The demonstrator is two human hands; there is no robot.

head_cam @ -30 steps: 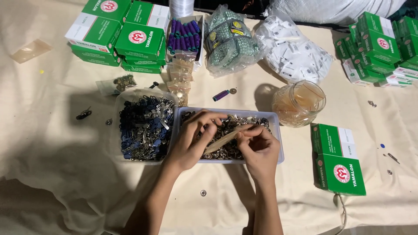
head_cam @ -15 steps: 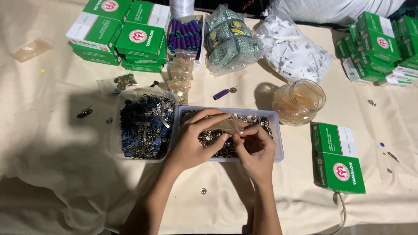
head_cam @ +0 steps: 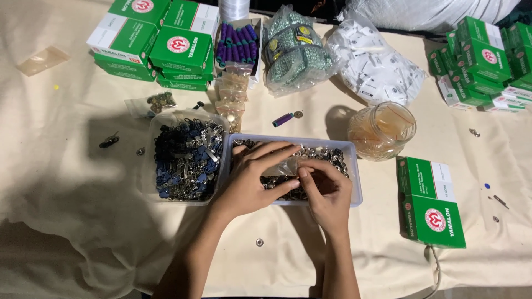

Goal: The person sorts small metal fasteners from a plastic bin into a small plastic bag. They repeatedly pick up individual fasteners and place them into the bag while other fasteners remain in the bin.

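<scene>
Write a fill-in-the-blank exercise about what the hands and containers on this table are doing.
1. Both the left hand and the right hand work over the clear tray of small ____ snaps.
2. Between them the hands pinch a small clear plastic ____.
3. The container of dark zipper pulls sits to the ____ of that tray.
4. The glass jar stands on the tray's ____ side.

Missing words: metal; bag; left; right

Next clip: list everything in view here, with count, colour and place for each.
Clear plastic tray of small metal snaps: one, centre, under both hands.
Clear tray of dark zipper sliders: one, left of it.
Small clear plastic bag: one, between the hands.
Glass jar: one, amber, right of tray.
Green cardboard boxes: stacks top left and top right, two at right.
Purple tubes: one bundle, top centre.
Cream cloth: covers table.
Left hand: on bag.
Right hand: pinching bag.
</scene>
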